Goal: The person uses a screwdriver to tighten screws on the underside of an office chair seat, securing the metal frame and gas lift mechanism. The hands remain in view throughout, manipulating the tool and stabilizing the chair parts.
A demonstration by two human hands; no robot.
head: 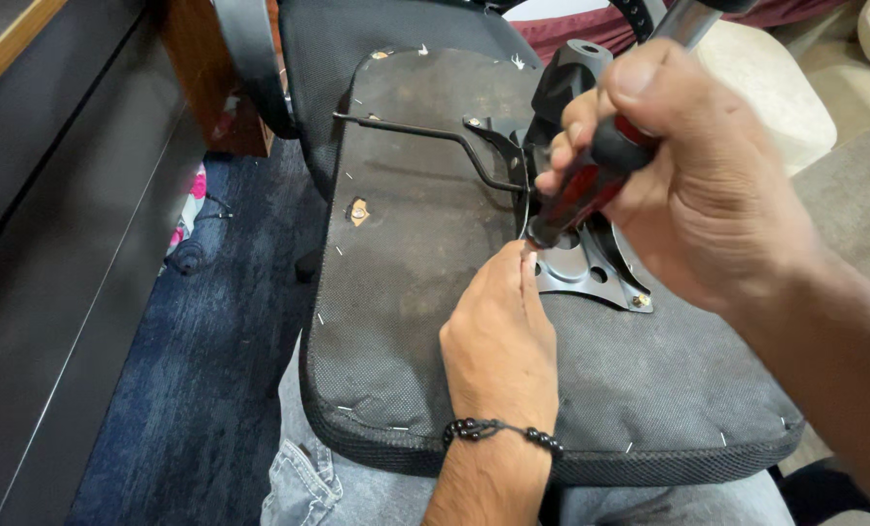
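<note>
- Home living room, judging by furnishings
- Dark blue carpet [201, 321] on the floor
- Beige sofa cushions [791, 93] at right
- Dark wooden cabinet [55, 195] at left

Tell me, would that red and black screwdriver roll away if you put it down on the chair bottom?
Probably not far. The red and black screwdriver has a rounded handle, so it could roll, but the grey fabric chair underside looks rough and would likely slow it. It looks stiff, and the right hand grips it firmly.
</note>
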